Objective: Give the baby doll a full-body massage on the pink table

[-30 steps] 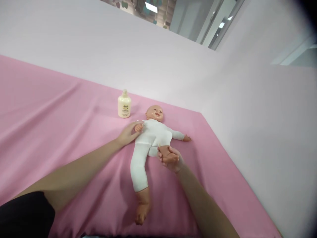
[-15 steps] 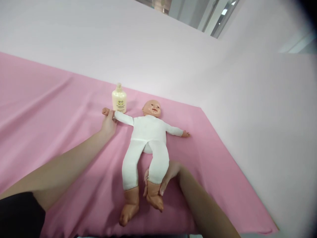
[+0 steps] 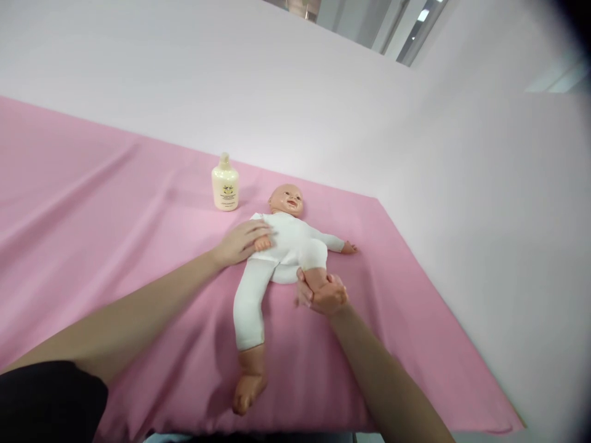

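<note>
Grips the doll (image 3: pixel 289 239) by a raised ankle in the closed right hand (image 3: pixel 305 292), clasps its folded arm against its body with the left hand (image 3: pixel 234 243); has it face up on the pink cloth (image 3: pixel 410 326), right of and nearer than the bottle (image 3: pixel 226 187)

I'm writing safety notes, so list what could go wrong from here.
The right hand holds a bent leg of the doll, so a slip might let it drop. Pulling that leg could drag the doll over the creased sheet. The bottle stands upright beyond the left hand, and an outward swing of that arm might tip it.
</note>
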Demonstrator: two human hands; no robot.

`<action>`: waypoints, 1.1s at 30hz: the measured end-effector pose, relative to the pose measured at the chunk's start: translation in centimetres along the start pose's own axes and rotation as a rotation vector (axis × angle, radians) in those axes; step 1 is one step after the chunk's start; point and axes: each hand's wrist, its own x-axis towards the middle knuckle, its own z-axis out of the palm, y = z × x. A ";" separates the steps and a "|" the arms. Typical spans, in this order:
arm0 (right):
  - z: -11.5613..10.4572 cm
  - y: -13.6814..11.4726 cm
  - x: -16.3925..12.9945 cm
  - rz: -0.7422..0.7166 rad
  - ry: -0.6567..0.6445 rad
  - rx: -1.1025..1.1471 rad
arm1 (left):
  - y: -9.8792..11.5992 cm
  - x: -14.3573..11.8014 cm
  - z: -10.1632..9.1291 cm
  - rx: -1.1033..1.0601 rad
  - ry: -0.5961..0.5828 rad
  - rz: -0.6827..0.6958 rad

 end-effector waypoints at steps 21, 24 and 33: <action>0.7 0.4 0.0 0.395 -0.525 -0.147 | -3.9 0.3 -0.5 -0.692 0.812 -0.669; 1.9 -0.5 0.6 0.550 -0.634 -0.341 | -4.8 0.1 -0.8 -0.830 0.900 -0.767; 0.5 0.1 0.9 0.582 -0.638 -0.243 | -5.1 0.0 -0.5 -0.752 0.835 -0.779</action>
